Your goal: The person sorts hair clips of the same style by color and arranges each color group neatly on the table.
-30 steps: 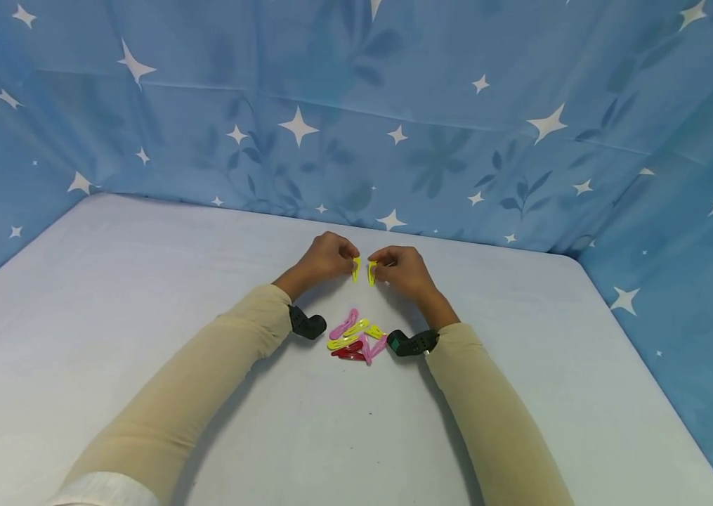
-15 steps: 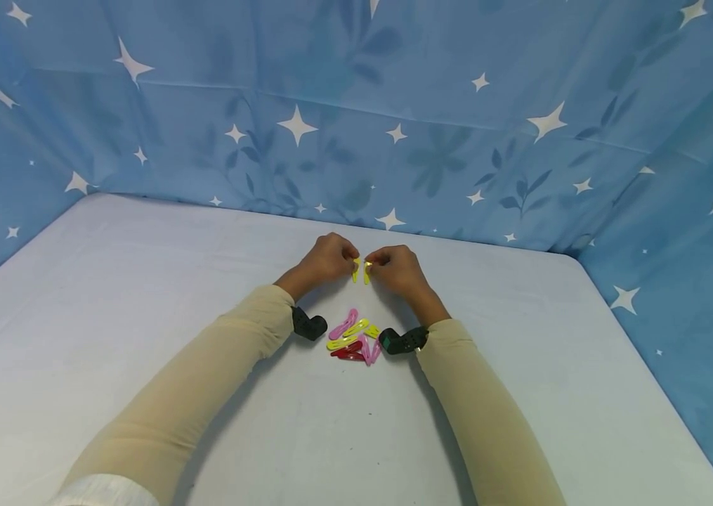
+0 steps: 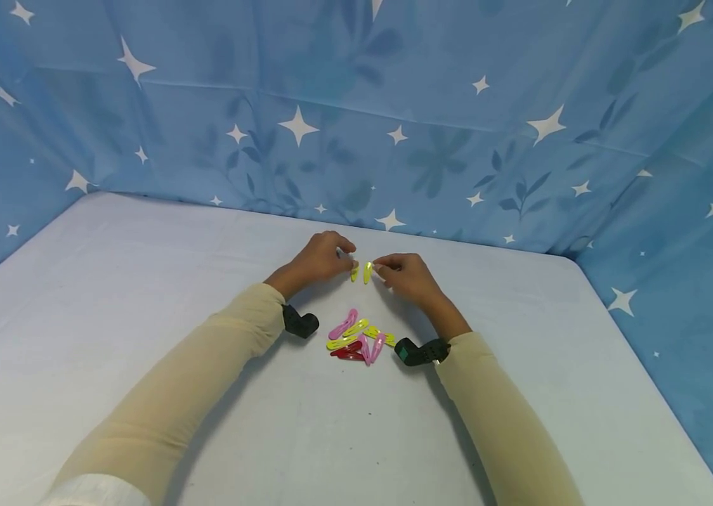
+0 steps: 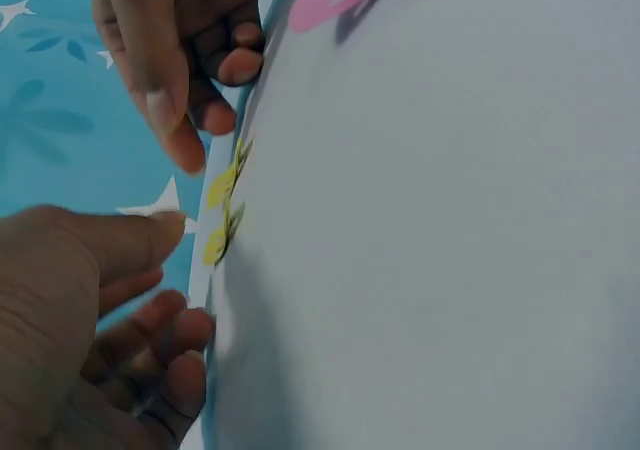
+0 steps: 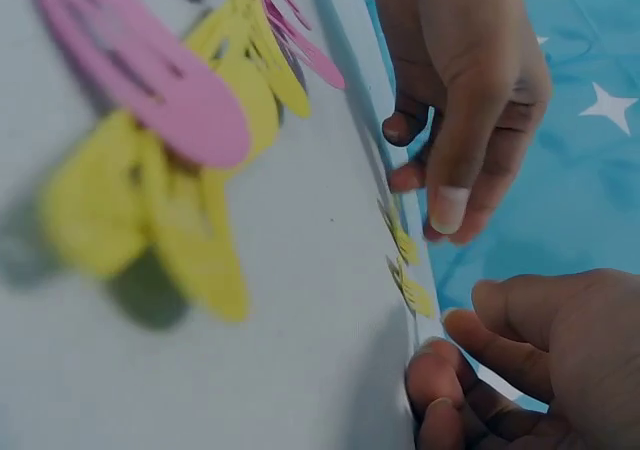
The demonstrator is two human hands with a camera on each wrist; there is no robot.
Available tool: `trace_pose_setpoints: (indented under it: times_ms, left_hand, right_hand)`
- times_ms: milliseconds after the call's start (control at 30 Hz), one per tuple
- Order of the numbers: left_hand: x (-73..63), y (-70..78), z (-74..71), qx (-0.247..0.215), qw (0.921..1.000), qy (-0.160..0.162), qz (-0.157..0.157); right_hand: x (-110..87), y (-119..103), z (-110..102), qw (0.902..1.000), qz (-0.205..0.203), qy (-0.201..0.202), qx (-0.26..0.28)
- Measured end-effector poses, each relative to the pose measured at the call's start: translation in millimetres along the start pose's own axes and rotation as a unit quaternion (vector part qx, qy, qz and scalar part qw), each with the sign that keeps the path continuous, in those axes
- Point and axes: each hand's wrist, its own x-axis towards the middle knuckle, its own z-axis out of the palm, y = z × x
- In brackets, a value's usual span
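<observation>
Two yellow snap hair clips lie side by side on the white table, a small gap apart, in the head view. My left hand is beside the left yellow clip, thumb and forefinger parted. In the left wrist view nothing shows between the fingers of that hand. My right hand is just right of the right yellow clip, fingertips off it. The right wrist view shows this hand with relaxed fingers, apart from both clips.
Nearer to me lies a loose pile of hair clips: pink ones, yellow ones and red ones. A blue curtain with white stars hangs behind the table. Each wrist wears a black camera.
My right hand first brought its yellow clip left, closer to the other one. Both hands have since let go of their clips, and the right hand has drawn back to the right.
</observation>
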Motion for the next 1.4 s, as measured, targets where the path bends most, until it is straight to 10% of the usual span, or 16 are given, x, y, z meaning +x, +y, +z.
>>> trace_pose_setpoints:
  times_ms: [500, 1067, 1400]
  left_hand:
    - [-6.0, -17.9, 1.0, -0.022, 0.9928, -0.045, 0.109]
    - [-2.8, -12.6, 5.3, -0.02, 0.9961, -0.074, 0.043]
    - [-4.1, -14.4, 7.8, -0.063, 0.9955, -0.07, 0.013]
  right_hand:
    - [-28.1, 7.9, -3.2, 0.9967, -0.058, -0.056, -0.001]
    - [-55.6, 7.3, 0.6, 0.9869, -0.117, -0.107, -0.029]
    - [-64.2, -3.3, 11.4, 0.9929, -0.082, -0.076, -0.041]
